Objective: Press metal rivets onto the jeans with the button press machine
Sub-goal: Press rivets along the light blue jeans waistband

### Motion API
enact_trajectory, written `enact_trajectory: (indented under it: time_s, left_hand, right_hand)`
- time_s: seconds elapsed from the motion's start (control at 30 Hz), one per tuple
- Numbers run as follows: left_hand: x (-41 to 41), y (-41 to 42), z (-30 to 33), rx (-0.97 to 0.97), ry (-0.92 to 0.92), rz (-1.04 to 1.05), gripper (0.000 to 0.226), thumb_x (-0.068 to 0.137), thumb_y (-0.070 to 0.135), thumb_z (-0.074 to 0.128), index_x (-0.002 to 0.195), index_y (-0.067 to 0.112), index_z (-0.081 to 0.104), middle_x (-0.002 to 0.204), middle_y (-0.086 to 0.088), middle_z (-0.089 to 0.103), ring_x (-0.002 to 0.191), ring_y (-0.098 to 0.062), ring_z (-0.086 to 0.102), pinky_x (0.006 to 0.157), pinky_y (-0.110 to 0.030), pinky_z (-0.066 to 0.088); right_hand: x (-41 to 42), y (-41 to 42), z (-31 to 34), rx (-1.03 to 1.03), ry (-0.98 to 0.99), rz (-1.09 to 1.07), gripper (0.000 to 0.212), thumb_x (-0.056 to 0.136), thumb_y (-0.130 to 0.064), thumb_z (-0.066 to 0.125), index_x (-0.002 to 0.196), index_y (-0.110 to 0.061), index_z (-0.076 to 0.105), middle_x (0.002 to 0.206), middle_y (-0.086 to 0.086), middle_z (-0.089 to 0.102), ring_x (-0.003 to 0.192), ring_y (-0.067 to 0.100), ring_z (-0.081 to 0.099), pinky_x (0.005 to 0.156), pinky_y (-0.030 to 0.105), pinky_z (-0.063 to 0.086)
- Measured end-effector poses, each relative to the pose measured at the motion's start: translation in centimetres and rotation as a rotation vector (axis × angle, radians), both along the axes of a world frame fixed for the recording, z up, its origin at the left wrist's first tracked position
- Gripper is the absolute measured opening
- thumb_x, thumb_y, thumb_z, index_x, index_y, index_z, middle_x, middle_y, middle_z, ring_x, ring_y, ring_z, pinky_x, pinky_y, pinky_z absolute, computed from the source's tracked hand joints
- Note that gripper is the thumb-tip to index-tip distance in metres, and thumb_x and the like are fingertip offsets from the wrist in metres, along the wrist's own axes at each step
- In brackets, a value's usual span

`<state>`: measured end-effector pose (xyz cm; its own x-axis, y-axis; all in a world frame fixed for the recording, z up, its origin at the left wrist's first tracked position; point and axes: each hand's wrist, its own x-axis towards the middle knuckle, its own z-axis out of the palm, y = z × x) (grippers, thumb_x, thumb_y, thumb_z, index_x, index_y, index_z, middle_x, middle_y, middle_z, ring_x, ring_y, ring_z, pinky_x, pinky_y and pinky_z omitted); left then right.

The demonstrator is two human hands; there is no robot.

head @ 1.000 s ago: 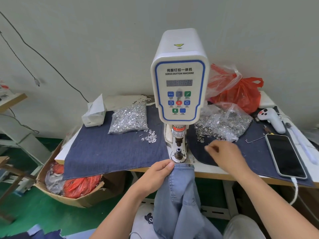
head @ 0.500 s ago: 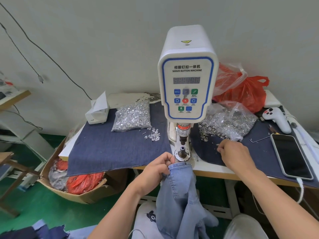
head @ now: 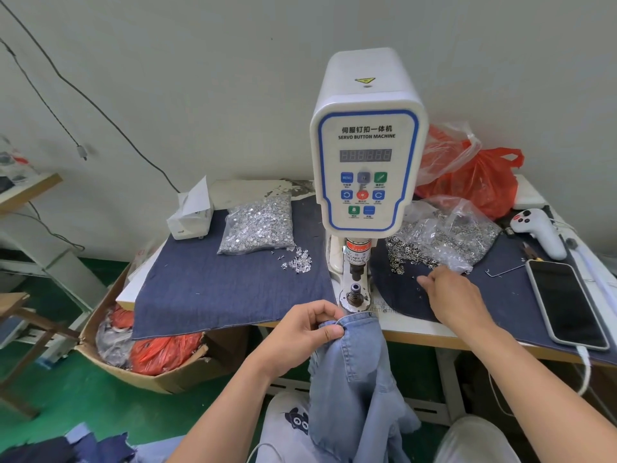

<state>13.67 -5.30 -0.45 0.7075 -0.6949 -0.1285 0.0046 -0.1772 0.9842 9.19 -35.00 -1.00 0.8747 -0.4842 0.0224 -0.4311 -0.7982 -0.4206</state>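
While the left hand (head: pixel 305 332) pinches the jeans (head: pixel 354 379) at the table (head: pixel 417 332) edge, just below the button machine (head: pixel 367 155), the right hand (head: pixel 454 295) reaches with loosely curled fingers toward loose rivets (head: pixel 405 253) on dark denim cloth (head: pixel 233 289). A phone (head: pixel 567 302) lies right; a cardboard box (head: pixel 160 372) sits on green floor (head: pixel 66 402).

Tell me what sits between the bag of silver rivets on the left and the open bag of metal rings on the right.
In the head view, the button press machine stands between the rivet bag and the ring bag, with a few loose rivets on the denim cloth.
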Motion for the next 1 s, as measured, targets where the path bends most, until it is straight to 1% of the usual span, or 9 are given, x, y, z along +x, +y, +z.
enact_trajectory:
  time_s: [0.13, 0.23, 0.47, 0.57, 0.67, 0.73, 0.8, 0.87, 1.0]
  left_hand:
    - [0.0, -0.1, 0.0, 0.025, -0.017, 0.017, 0.011, 0.104, 0.014, 0.067, 0.106, 0.021, 0.074, 0.101, 0.003, 0.079, 0.093, -0.009, 0.073, 0.08, -0.02, 0.055]
    - [0.1, -0.1, -0.2, 0.04, -0.024, 0.032, 0.011, 0.104, 0.014, 0.065, 0.106, 0.022, 0.073, 0.099, 0.004, 0.079, 0.092, -0.009, 0.072, 0.08, -0.021, 0.055]
    - [0.4, 0.0, -0.7, 0.042, -0.015, 0.031, 0.009, 0.104, 0.014, 0.066, 0.107, 0.02, 0.073, 0.101, 0.003, 0.079, 0.093, -0.009, 0.072, 0.079, -0.021, 0.055]
    - [0.4, 0.1, -0.8, 0.049, -0.02, 0.031, 0.009, 0.104, 0.015, 0.066, 0.107, 0.02, 0.073, 0.102, 0.003, 0.079, 0.094, -0.009, 0.073, 0.079, -0.021, 0.055]
    - [0.5, 0.1, -0.9, 0.057, -0.024, 0.028, 0.008, 0.103, 0.015, 0.067, 0.108, 0.019, 0.073, 0.104, 0.001, 0.079, 0.095, -0.012, 0.073, 0.081, -0.023, 0.056]
    - [0.4, 0.1, -0.9, 0.062, -0.027, 0.028, 0.008, 0.103, 0.016, 0.067, 0.108, 0.02, 0.073, 0.104, 0.001, 0.079, 0.096, -0.012, 0.074, 0.082, -0.023, 0.056]
    - [0.4, 0.1, -0.9, 0.064, -0.026, 0.025, 0.008, 0.103, 0.016, 0.067, 0.107, 0.02, 0.073, 0.105, 0.0, 0.079, 0.097, -0.013, 0.074, 0.082, -0.023, 0.056]
    - [0.4, 0.1, -0.9, 0.07, -0.027, 0.022, 0.008, 0.103, 0.017, 0.067, 0.107, 0.021, 0.073, 0.106, -0.001, 0.079, 0.098, -0.014, 0.073, 0.083, -0.025, 0.056]
    - [0.4, 0.1, -1.1, 0.079, -0.031, 0.025, 0.007, 0.103, 0.017, 0.068, 0.107, 0.02, 0.073, 0.106, -0.004, 0.078, 0.098, -0.015, 0.073, 0.086, -0.027, 0.056]
  right_hand:
    - [0.0, 0.1, 0.2, -0.058, -0.039, 0.015, 0.028, 0.105, -0.033, 0.054, 0.082, -0.018, 0.054, 0.071, -0.001, 0.056, 0.077, 0.033, 0.061, 0.065, 0.037, 0.036]
    - [0.3, 0.1, 0.4, -0.017, -0.008, -0.001, 0.026, 0.104, -0.03, 0.059, 0.079, -0.022, 0.057, 0.064, -0.01, 0.05, 0.071, 0.025, 0.052, 0.067, 0.035, 0.035]
    - [0.4, -0.4, 0.9, 0.155, -0.065, -0.047, 0.014, 0.094, -0.027, 0.074, 0.08, -0.025, 0.071, 0.073, -0.006, 0.065, 0.079, 0.022, 0.062, 0.071, 0.034, 0.046]
    - [0.3, -0.2, 1.2, 0.224, -0.108, -0.083, 0.017, 0.094, -0.035, 0.073, 0.079, -0.026, 0.072, 0.071, -0.006, 0.068, 0.079, 0.022, 0.067, 0.076, 0.037, 0.053]
    - [0.3, 0.1, 1.0, 0.262, -0.149, -0.097, 0.018, 0.095, -0.034, 0.072, 0.079, -0.025, 0.071, 0.073, -0.003, 0.071, 0.076, 0.021, 0.068, 0.074, 0.036, 0.054]
    - [0.4, 0.4, 0.8, 0.443, -0.204, -0.131, 0.015, 0.096, -0.026, 0.072, 0.087, -0.014, 0.074, 0.075, 0.003, 0.074, 0.073, 0.021, 0.07, 0.071, 0.035, 0.059]
    - [0.6, 1.0, 1.0, 0.777, -0.263, -0.18, 0.012, 0.096, -0.012, 0.07, 0.098, -0.001, 0.072, 0.079, 0.011, 0.073, 0.07, 0.021, 0.068, 0.062, 0.027, 0.06]
    - [0.6, 1.6, 1.5, 1.065, -0.3, -0.207, 0.009, 0.095, -0.001, 0.068, 0.101, 0.006, 0.07, 0.084, 0.016, 0.071, 0.074, 0.022, 0.068, 0.059, 0.022, 0.061]
    - [0.7, 2.9, 2.7, 1.338, -0.308, -0.198, 0.005, 0.092, 0.005, 0.068, 0.096, 0.006, 0.07, 0.084, 0.019, 0.075, 0.075, 0.024, 0.075, 0.063, 0.026, 0.063]
